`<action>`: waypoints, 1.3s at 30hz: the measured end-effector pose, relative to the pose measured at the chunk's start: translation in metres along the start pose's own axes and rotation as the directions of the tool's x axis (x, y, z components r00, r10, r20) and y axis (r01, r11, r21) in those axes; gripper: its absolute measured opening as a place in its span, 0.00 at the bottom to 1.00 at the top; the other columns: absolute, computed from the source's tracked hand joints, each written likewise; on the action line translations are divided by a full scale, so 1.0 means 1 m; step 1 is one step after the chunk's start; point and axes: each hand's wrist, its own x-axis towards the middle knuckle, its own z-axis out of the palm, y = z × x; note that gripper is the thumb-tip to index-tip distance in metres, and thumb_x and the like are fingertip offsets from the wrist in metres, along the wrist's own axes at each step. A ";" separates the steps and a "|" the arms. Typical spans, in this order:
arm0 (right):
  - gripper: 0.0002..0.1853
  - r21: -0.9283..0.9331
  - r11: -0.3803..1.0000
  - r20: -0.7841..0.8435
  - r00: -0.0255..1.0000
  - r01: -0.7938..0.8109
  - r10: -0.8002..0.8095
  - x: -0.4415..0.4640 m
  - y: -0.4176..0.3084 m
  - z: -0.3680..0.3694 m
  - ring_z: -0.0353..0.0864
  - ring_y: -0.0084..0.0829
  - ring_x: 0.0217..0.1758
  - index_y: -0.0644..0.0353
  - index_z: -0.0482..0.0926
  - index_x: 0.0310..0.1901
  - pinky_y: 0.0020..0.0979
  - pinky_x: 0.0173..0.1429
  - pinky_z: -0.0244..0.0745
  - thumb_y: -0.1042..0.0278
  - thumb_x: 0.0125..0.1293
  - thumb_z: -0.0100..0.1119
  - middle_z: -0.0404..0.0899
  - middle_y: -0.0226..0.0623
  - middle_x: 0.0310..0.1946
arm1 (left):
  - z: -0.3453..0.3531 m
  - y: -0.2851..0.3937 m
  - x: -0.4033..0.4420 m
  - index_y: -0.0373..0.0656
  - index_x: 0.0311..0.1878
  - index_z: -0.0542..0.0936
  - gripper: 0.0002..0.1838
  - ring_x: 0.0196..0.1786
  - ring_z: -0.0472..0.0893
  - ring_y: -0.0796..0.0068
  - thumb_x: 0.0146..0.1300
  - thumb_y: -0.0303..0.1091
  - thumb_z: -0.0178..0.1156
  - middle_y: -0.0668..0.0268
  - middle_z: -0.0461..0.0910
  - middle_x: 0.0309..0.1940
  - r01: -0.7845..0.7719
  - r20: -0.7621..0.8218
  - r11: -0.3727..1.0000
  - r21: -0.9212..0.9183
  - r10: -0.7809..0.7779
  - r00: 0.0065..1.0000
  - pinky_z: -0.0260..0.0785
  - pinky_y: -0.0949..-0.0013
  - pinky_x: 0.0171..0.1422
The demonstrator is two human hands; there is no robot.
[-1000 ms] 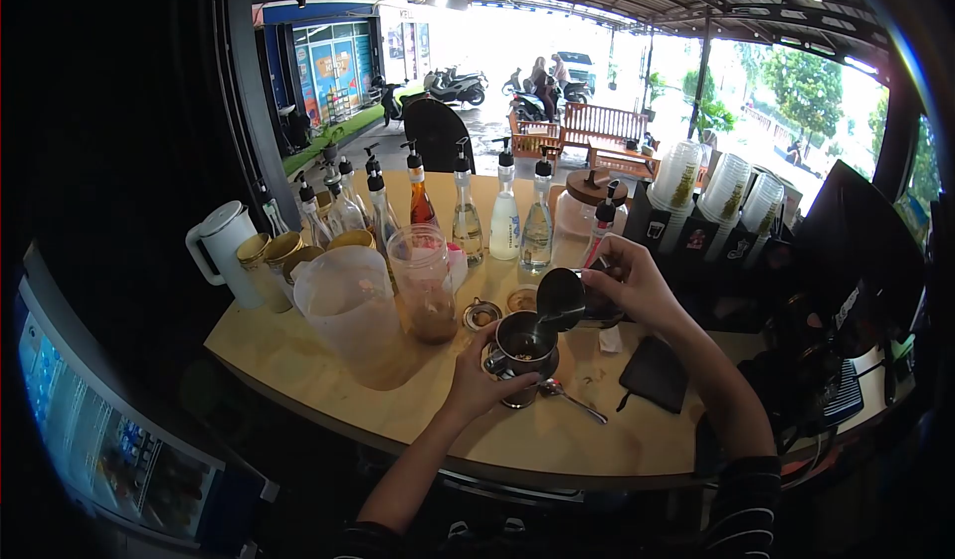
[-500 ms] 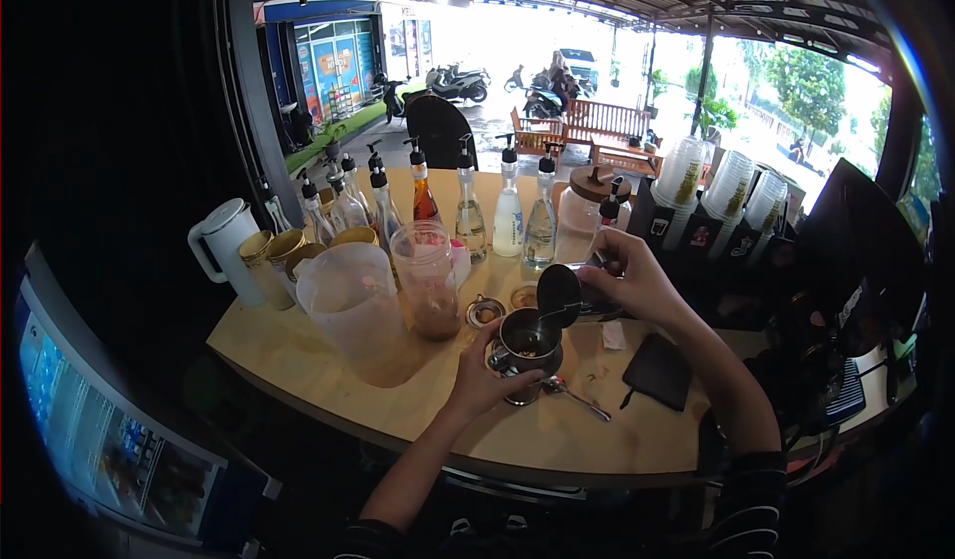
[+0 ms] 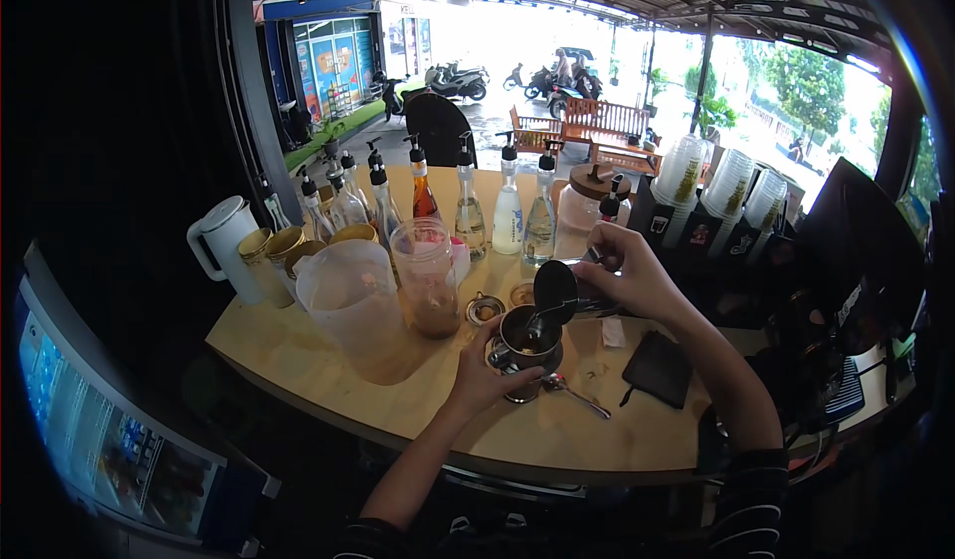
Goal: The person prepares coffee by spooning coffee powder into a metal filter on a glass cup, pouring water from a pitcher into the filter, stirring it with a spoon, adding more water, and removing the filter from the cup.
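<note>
Wrapped round the left side of a metal cup [image 3: 523, 338] is my left hand [image 3: 479, 372]. Dark contents show inside the cup, which sits over a metal base on the wooden counter [image 3: 398, 390]. My right hand [image 3: 629, 273] grips a small metal pitcher [image 3: 555, 292] by its handle side, tilted over the cup's mouth. A thin stream runs from the pitcher into the cup. A spoon [image 3: 580, 398] lies just right of the cup's base. Behind the cup is a small round metal strainer [image 3: 484, 309].
Left of the hands stand a translucent pitcher [image 3: 350, 295] and a clear jar [image 3: 428, 295]. Several pump bottles [image 3: 470, 221] line the back. On the right are a dark cloth [image 3: 659, 370], a lidded glass jar [image 3: 580, 216] and stacked plastic cups [image 3: 731, 183].
The tilted pitcher has shifted slightly left and down over the cup. Both hands keep their grips. Outside, a motorbike with people has moved.
</note>
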 end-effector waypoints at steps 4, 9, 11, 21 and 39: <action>0.15 0.035 0.998 0.008 0.999 -0.045 0.044 -0.002 -0.006 -0.002 0.53 0.12 0.27 0.60 0.67 0.32 0.20 0.30 0.53 0.67 0.60 0.67 0.58 0.20 0.24 | 0.000 0.001 0.000 0.36 0.63 0.68 0.47 0.59 0.77 0.65 0.39 0.43 0.81 0.56 0.78 0.54 0.006 0.007 1.000 0.005 -0.006 1.000 0.68 0.62 0.65; 0.14 -0.014 1.000 -0.020 1.000 -0.012 0.012 -0.001 0.000 -0.004 0.55 0.14 0.26 0.63 0.69 0.32 0.23 0.29 0.56 0.68 0.59 0.67 0.60 0.23 0.22 | -0.001 -0.002 0.000 0.36 0.63 0.68 0.48 0.59 0.77 0.64 0.38 0.43 0.81 0.56 0.78 0.54 0.015 0.013 1.000 -0.003 -0.015 1.000 0.68 0.62 0.66; 0.14 -0.026 1.000 -0.033 0.999 -0.005 0.004 0.000 0.003 -0.005 0.57 0.17 0.25 0.65 0.69 0.31 0.26 0.29 0.58 0.69 0.58 0.67 0.60 0.26 0.20 | 0.000 -0.003 0.000 0.36 0.63 0.68 0.48 0.60 0.77 0.64 0.38 0.43 0.81 0.56 0.78 0.54 0.005 0.012 1.000 -0.005 -0.005 1.000 0.67 0.61 0.66; 0.14 -0.032 0.999 -0.050 0.999 -0.021 0.020 0.004 0.011 -0.008 0.57 0.17 0.24 0.66 0.70 0.33 0.26 0.29 0.58 0.68 0.58 0.67 0.60 0.27 0.19 | 0.000 -0.006 0.000 0.36 0.63 0.68 0.48 0.59 0.77 0.64 0.38 0.43 0.81 0.56 0.78 0.53 0.006 0.006 1.000 -0.014 -0.006 1.000 0.67 0.62 0.66; 0.13 -0.037 0.999 -0.036 0.999 -0.013 0.011 0.011 0.001 -0.001 0.57 0.13 0.25 0.64 0.70 0.34 0.22 0.28 0.57 0.69 0.60 0.67 0.62 0.22 0.21 | 0.000 -0.005 0.001 0.38 0.62 0.69 0.46 0.59 0.77 0.64 0.39 0.42 0.81 0.56 0.79 0.53 -0.014 0.000 1.000 -0.001 0.014 1.000 0.67 0.61 0.66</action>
